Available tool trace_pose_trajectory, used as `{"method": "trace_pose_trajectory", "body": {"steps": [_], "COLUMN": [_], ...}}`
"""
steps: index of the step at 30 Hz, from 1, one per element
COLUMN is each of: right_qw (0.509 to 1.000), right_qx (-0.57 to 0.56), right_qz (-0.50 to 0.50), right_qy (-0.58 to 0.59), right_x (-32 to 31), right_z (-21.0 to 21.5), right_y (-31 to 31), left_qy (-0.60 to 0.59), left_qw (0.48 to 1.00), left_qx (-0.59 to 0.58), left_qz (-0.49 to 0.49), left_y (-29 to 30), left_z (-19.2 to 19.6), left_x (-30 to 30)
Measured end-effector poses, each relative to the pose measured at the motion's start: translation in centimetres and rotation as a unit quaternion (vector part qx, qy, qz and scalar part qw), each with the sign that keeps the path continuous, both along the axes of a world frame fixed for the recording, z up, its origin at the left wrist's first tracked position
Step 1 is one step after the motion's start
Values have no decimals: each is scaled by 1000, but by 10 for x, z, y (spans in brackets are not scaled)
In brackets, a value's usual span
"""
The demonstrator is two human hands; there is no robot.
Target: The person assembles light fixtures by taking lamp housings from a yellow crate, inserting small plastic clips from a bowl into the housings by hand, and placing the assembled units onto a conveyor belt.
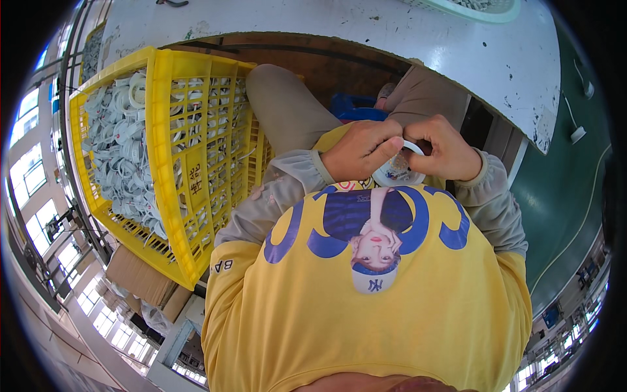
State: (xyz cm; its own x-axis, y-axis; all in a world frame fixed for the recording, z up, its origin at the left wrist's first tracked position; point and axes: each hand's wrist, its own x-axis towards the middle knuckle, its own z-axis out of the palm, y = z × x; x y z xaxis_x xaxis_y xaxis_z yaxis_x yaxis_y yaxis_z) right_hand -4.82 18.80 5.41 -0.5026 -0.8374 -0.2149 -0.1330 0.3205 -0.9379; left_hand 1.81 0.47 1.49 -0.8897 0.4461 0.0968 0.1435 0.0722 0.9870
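Both my hands meet in front of my chest, over my lap. My left hand (360, 150) and my right hand (445, 149) together grip a small round white plastic part (396, 171) with a ring-shaped rim. The fingers of both hands pinch its upper edge, and most of the part is hidden behind them. Below the hands lies my yellow printed apron (366, 287). My grey sleeves come in from both sides.
A yellow slatted crate (171, 163) stands at my left, filled with several white plastic parts (121, 144). A white worktable (418, 39) curves across the top, with a pale green basket (483, 9) on it. A green floor lies to the right. Cardboard sits under the crate.
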Motion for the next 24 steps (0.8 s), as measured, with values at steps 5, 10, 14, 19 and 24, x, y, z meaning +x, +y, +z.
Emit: {"method": "trace_pose_trajectory", "body": {"steps": [5, 10, 14, 19, 24], "right_qw": [999, 999, 1000, 999, 997], "right_qx": [-2, -5, 14, 28, 58], "right_qz": [-21, -26, -8, 10, 12], "right_qy": [-31, -36, -20, 21, 53], "right_x": [3, 5, 3, 0, -1], "right_z": [0, -1, 2, 8, 11], "right_y": [0, 0, 1, 2, 1], "left_qy": [4, 13, 15, 27, -10], "left_qw": [1000, 1000, 1000, 999, 999], "left_qx": [-5, -8, -11, -20, -38], "left_qz": [-5, -6, -1, 7, 28], "left_y": [-1, -1, 0, 2, 2], "left_z": [2, 1, 0, 2, 6], "left_x": [0, 0, 1, 2, 1]}}
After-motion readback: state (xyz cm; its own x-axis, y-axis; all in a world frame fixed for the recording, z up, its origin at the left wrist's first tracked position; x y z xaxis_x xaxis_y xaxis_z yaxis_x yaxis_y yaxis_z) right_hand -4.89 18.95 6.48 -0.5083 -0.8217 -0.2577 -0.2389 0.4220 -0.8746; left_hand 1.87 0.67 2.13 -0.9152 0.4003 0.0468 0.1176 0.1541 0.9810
